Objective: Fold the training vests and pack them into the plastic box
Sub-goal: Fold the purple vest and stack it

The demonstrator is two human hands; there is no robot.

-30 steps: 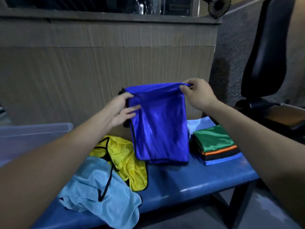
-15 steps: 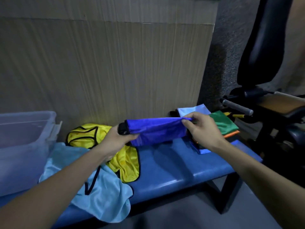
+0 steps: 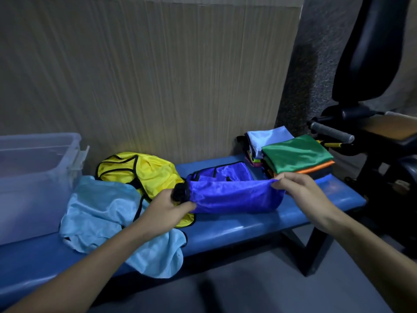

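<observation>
A dark blue vest (image 3: 228,190) lies partly folded on the blue bench (image 3: 237,231). My left hand (image 3: 167,211) grips its left end, where the black trim bunches. My right hand (image 3: 300,188) pinches its right corner and holds the near layer lifted over the rest. A yellow vest (image 3: 144,170) and a light blue vest (image 3: 108,211) lie unfolded to the left. A stack of folded vests with a green one (image 3: 295,154) on top stands at the bench's right end. The clear plastic box (image 3: 38,181) sits at the far left.
A second small stack topped with a pale blue vest (image 3: 266,138) sits behind the green one. A wood-grain panel (image 3: 158,75) rises behind the bench. Black gym equipment (image 3: 372,109) with a padded handle (image 3: 329,132) stands close on the right. Grey floor lies below.
The dark blue vest came down from hanging in the air to lying on the bench, and both hands lowered with it, still holding its two ends. The view tilted downward.
</observation>
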